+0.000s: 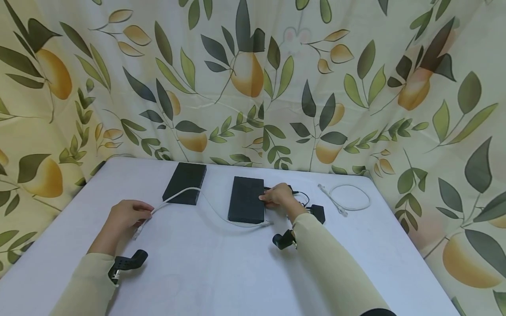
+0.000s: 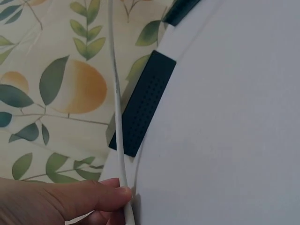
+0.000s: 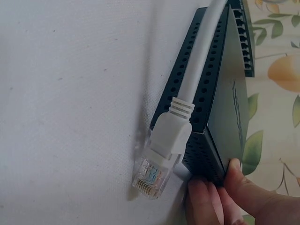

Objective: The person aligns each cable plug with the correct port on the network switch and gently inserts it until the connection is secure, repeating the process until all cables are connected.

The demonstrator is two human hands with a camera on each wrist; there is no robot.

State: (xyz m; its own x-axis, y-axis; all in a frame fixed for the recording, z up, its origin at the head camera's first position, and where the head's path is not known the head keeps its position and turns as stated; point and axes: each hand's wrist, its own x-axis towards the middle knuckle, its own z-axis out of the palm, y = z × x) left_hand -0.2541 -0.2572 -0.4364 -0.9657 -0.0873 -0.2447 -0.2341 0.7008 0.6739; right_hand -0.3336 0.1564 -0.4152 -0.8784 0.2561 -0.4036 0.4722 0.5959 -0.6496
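Observation:
A white network cable (image 1: 211,206) arches across the table, and my left hand (image 1: 128,213) pinches it close to one plug. Its other plug (image 3: 164,150), clear with metal contacts, lies at the near edge of a black network switch (image 1: 246,199). My right hand (image 1: 278,195) grips that switch by its right side, thumb on the top face and fingers at the side. Vent holes and lettering on the switch show in the right wrist view. To the left lies a second black network switch (image 1: 184,182), under the arch of the cable; neither hand touches it.
Right of my right hand lies a black power adapter (image 1: 317,213) with a thin black cord (image 1: 302,195). A coiled white network cable (image 1: 356,208) is farther right. A patterned curtain (image 1: 284,109) borders the white table (image 1: 205,272) at the back and sides.

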